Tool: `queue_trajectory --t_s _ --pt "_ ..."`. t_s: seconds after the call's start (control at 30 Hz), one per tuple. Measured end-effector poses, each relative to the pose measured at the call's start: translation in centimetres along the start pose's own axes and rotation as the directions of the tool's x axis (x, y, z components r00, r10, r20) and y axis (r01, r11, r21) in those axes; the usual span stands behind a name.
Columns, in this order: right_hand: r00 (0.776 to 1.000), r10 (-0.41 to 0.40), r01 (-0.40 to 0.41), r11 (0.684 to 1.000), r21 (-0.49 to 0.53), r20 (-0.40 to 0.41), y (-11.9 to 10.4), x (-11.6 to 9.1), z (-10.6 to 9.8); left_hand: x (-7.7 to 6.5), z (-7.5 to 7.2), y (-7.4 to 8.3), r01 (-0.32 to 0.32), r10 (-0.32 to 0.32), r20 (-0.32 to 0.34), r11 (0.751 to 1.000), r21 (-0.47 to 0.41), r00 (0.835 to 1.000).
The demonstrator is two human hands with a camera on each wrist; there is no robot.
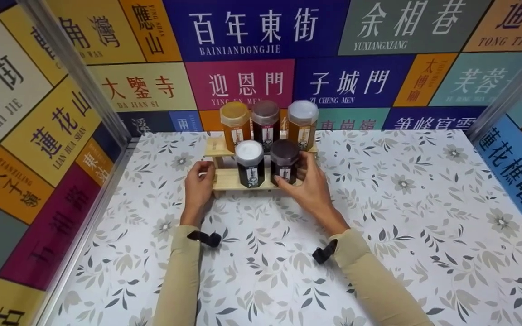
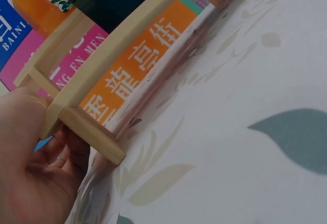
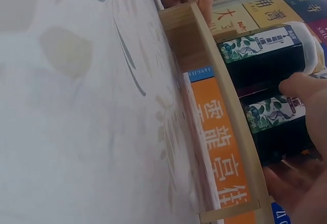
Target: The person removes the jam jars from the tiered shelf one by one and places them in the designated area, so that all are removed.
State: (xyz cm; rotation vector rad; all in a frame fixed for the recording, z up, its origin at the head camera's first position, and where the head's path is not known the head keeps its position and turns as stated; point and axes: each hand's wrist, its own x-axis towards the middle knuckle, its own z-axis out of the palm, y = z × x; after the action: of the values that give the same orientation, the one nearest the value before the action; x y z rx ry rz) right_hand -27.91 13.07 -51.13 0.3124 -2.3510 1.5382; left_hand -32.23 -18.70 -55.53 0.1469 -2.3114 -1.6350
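Observation:
A two-step wooden rack (image 1: 223, 183) stands on the table and bears several dark and amber jars. My left hand (image 1: 199, 183) holds the rack's left end; in the left wrist view its fingers curl beside a wooden leg (image 2: 94, 134). My right hand (image 1: 313, 185) grips the front-right jar (image 1: 283, 154), dark with a dark lid, thumb in front and fingers on its far side. Beside that stands a white-lidded dark jar (image 1: 249, 154) on the lower step. Along the upper step are jars with a yellow lid (image 1: 234, 112), a brown lid (image 1: 265, 112) and a whitish lid (image 1: 303, 111).
A white cloth with a leaf pattern (image 1: 406, 226) covers the table. Panels with coloured street-name signs (image 1: 252, 31) rise close behind the rack and at both sides. Black straps (image 1: 206, 237) sit at both wrists over tan sleeves.

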Motion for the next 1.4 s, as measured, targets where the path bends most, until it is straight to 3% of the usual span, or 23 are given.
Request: queue_trajectory --t_s 0.3,0.47,0.67,1.13,1.27,1.4 --pt "0.998 -0.036 0.038 0.998 0.042 -0.048 1.1 0.2 -1.5 -0.1 0.1 -0.2 -0.001 0.000 -0.013 0.999 -0.035 1.000" --pt "0.999 -0.032 0.035 0.995 0.092 -0.034 1.6 0.7 -3.2 0.0 0.1 -0.2 -0.004 0.004 -0.009 0.999 -0.039 1.000" --pt "0.999 -0.006 0.009 0.998 0.066 -0.051 2.0 1.3 -5.4 0.1 0.2 -0.3 0.002 -0.003 -0.007 0.999 -0.037 1.000" --pt "0.982 0.057 -0.046 0.997 0.064 -0.178 5.2 1.8 -9.9 0.1 0.1 -0.3 0.006 -0.007 -0.010 0.999 -0.046 1.000" --pt "0.975 0.130 -0.130 0.991 0.013 -0.181 5.9 1.7 -10.3 0.0 0.1 -0.3 0.011 -0.012 -0.009 0.999 -0.048 1.000" --pt "0.962 0.251 -0.258 0.965 -0.057 -0.104 6.5 1.7 -10.5 -0.1 0.1 -0.2 0.006 -0.006 -0.010 0.999 -0.044 1.000"
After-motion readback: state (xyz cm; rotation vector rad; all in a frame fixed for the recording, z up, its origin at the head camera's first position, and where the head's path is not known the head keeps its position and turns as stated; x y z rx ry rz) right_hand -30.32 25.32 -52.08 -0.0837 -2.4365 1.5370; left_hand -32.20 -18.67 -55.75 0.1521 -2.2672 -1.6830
